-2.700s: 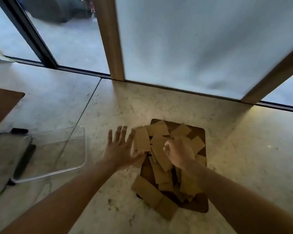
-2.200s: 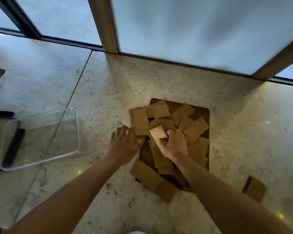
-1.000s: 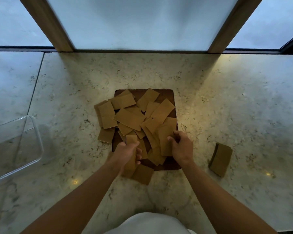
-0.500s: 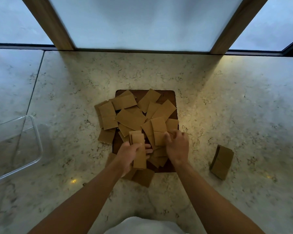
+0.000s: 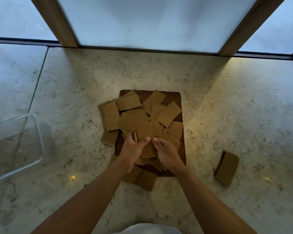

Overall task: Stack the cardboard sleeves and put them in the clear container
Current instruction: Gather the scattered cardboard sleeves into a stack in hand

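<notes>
Several flat brown cardboard sleeves [image 5: 130, 103] lie scattered over a dark wooden board [image 5: 175, 96] in the middle of the stone counter. My left hand [image 5: 134, 149] grips a small stack of sleeves [image 5: 144, 132] held on edge above the near part of the pile. My right hand [image 5: 166, 151] closes on the same stack from the right, thumbs almost touching. A separate neat stack of sleeves [image 5: 226, 168] lies on the counter to the right. The clear container [image 5: 39, 142] stands at the left edge, with nothing visible in it.
Two sleeves [image 5: 145, 179] hang off the board's near edge onto the marble counter [image 5: 226, 98]. A window with wooden frame posts [image 5: 58, 22] runs along the counter's far edge. A counter seam [image 5: 37, 81] runs down the left side.
The sleeve from my right hand has joined the one in my left; both hands now hold a small stack together over the pile. The view has shifted slightly.
</notes>
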`<state>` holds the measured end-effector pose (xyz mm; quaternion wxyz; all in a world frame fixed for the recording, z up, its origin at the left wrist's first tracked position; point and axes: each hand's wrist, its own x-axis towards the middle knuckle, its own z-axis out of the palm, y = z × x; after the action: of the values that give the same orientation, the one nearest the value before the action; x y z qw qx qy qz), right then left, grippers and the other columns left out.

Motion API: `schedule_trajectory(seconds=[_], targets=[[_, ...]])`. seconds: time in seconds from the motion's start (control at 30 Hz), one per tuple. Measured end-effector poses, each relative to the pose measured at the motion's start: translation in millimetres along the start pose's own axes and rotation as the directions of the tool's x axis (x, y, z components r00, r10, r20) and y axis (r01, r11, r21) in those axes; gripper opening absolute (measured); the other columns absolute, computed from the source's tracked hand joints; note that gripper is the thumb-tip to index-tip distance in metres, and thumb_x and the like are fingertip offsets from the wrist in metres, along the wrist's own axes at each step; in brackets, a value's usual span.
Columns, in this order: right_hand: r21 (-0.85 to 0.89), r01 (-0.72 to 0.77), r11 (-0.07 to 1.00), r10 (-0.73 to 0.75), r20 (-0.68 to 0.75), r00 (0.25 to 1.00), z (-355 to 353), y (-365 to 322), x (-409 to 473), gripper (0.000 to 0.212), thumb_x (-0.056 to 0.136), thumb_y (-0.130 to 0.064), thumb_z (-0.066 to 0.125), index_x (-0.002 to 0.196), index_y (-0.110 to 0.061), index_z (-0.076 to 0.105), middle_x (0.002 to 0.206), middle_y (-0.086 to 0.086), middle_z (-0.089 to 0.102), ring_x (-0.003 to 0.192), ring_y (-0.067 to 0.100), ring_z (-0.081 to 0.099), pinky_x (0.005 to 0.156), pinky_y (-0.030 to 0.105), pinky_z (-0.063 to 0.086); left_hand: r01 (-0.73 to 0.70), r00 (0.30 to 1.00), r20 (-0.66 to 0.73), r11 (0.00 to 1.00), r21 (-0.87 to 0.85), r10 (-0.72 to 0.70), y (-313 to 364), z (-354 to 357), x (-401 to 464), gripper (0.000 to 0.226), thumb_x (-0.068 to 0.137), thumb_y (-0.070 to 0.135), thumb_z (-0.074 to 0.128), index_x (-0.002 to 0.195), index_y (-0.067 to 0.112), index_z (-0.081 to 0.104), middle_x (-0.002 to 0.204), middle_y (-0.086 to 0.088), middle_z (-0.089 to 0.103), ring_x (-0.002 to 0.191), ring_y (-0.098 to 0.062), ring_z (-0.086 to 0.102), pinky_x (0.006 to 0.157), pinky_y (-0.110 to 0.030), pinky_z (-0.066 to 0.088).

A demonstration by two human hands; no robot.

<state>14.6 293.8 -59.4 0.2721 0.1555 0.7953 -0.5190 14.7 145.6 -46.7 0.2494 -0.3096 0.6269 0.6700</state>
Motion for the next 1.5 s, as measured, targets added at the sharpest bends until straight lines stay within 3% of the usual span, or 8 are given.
schedule_trajectory(seconds=[0.1, 0.23, 0.4, 0.57, 0.77, 0.9, 1.23, 1.5], targets=[[-0.283, -0.029, 0.959, -0.083, -0.373, 0.924, 2.9, 7.7, 14.2, 0.028, 0.102, -0.037, 0.051, 0.108, -0.014, 0.066, 0.107, 0.005, 0.059, 0.104, 0.024, 0.056, 0.092, 0.039, 0.050, 0.075, 0.997, 0.011, 0.980, -0.183, -0.074, -2.9, -2.2, 5.4, 0.036, 0.101, 0.008, 0.055, 0.135, 0.017, 0.047, 0.115, -0.019, 0.073, 0.100, -0.035, 0.075, 0.092, -0.057, 0.059], [-0.492, -0.033, 0.870, -0.109, -0.257, 0.960, 10.8, 6.7, 22.8, 0.055, 0.086, -0.043, 0.075, 0.131, -0.020, 0.054, 0.124, 0.004, 0.045, 0.119, 0.020, 0.042, 0.106, 0.036, 0.042, 0.061, 0.996, -0.044, 0.945, -0.322, -0.079, -5.2, -13.4, 10.4, 0.037, 0.101, 0.006, 0.046, 0.133, 0.023, 0.048, 0.094, -0.027, 0.070, 0.069, -0.035, 0.067, 0.064, -0.048, 0.060], [-0.013, 0.045, 0.999, -0.046, -0.396, 0.917, -6.6, 3.5, 26.5, 0.015, 0.095, -0.023, 0.069, 0.109, -0.018, 0.069, 0.104, -0.006, 0.065, 0.104, 0.015, 0.065, 0.089, 0.030, 0.055, -0.178, 0.980, -0.105, 0.982, -0.059, 0.171, 5.1, -17.0, 11.2, 0.051, 0.096, 0.036, 0.067, 0.142, 0.029, 0.045, 0.084, -0.006, 0.067, 0.058, -0.017, 0.064, 0.049, -0.031, 0.055], [0.214, 0.001, 0.977, 0.018, -0.087, 0.996, -5.9, -11.0, 25.5, 0.018, 0.100, -0.023, 0.061, 0.094, -0.015, 0.075, 0.085, 0.003, 0.076, 0.072, 0.015, 0.067, 0.065, 0.030, 0.055, -0.141, 0.990, -0.008, 0.979, 0.150, 0.143, 23.0, 2.9, 26.0, 0.059, 0.094, 0.027, 0.070, 0.146, 0.030, 0.041, 0.128, 0.003, 0.058, 0.092, -0.009, 0.062, 0.058, -0.014, 0.048], [-0.144, -0.297, 0.944, 0.146, -0.626, 0.766, -31.8, -33.6, 93.2, 0.066, 0.084, -0.067, 0.062, 0.117, -0.009, 0.062, 0.115, 0.009, 0.062, 0.102, 0.026, 0.060, 0.084, 0.037, 0.049, -0.019, 0.998, 0.044, 0.962, -0.274, 0.033, 62.3, 12.9, 61.0, 0.037, 0.102, 0.014, 0.055, 0.136, 0.026, 0.048, 0.103, -0.027, 0.073, 0.072, -0.041, 0.073, 0.066, -0.053, 0.063], [-0.277, -0.290, 0.916, 0.096, -0.550, 0.829, -18.5, -51.1, 115.6, 0.073, 0.078, -0.052, 0.077, 0.132, -0.012, 0.047, 0.129, 0.011, 0.050, 0.121, 0.029, 0.049, 0.105, 0.042, 0.044, -0.090, 0.994, 0.042, 0.964, -0.248, 0.104, 81.9, 13.0, 72.1, 0.026, 0.102, 0.032, 0.060, 0.126, 0.033, 0.053, 0.099, -0.032, 0.063, 0.065, -0.035, 0.066, 0.055, -0.042, 0.057], [0.168, 0.251, 0.953, -0.188, -0.323, 0.928, -58.4, -47.2, 80.8, 0.021, 0.101, -0.031, 0.058, 0.083, -0.023, 0.065, 0.066, -0.011, 0.057, 0.057, 0.002, 0.050, 0.053, 0.016, 0.041, -0.103, 0.986, 0.098, 0.956, -0.275, 0.135, 73.6, 3.5, 62.8, 0.036, 0.096, 0.039, 0.067, 0.124, 0.019, 0.057, 0.089, -0.021, 0.068, 0.067, -0.033, 0.067, 0.058, -0.042, 0.056], [-0.116, 0.149, 0.982, -0.111, 0.286, 0.952, -71.8, -49.0, 32.4, 0.042, 0.088, -0.046, 0.073, 0.127, -0.031, 0.068, 0.120, -0.004, 0.070, 0.106, 0.015, 0.070, 0.094, 0.039, 0.060, -0.013, 0.995, 0.102, 1.000, -0.022, 0.015, 65.5, -8.7, 18.0, 0.040, 0.084, 0.026, 0.082, 0.113, 0.028, 0.056, 0.098, 0.000, 0.069, 0.085, -0.023, 0.072, 0.080, -0.050, 0.063]])
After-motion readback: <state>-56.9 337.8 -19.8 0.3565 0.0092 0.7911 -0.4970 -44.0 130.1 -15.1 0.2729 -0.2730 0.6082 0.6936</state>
